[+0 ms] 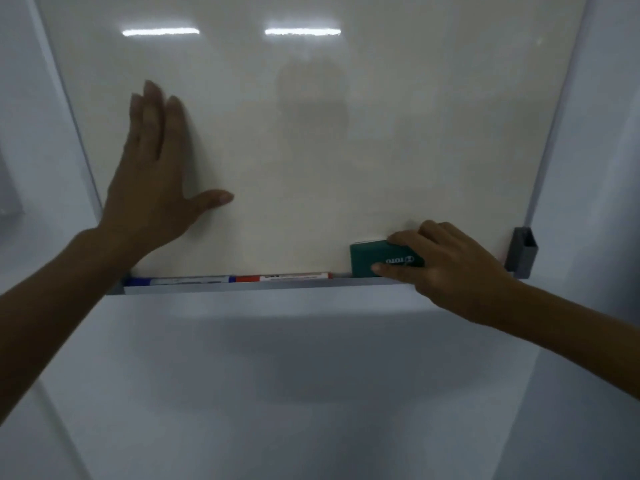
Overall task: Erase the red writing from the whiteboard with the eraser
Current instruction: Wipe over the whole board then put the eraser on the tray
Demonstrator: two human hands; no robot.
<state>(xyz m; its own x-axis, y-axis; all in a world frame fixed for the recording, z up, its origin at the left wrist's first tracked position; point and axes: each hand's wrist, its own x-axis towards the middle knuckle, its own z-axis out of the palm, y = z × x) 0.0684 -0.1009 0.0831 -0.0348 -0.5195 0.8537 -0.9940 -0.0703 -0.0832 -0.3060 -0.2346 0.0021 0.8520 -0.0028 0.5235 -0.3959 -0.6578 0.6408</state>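
Hanging on a pale wall, the whiteboard [311, 133] is seen clean. Blue marker [180, 280] and red marker [284, 277] lie in its tray [242, 288]. The eraser [377, 259] is clamped by the right hand [446, 268] at the tray's right end; the left hand [152, 178] is spread flat on the board.

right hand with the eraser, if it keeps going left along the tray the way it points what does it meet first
Probably the red marker lying in the tray: its near end sits just left of the eraser held by the right hand. The blue marker lies beyond.
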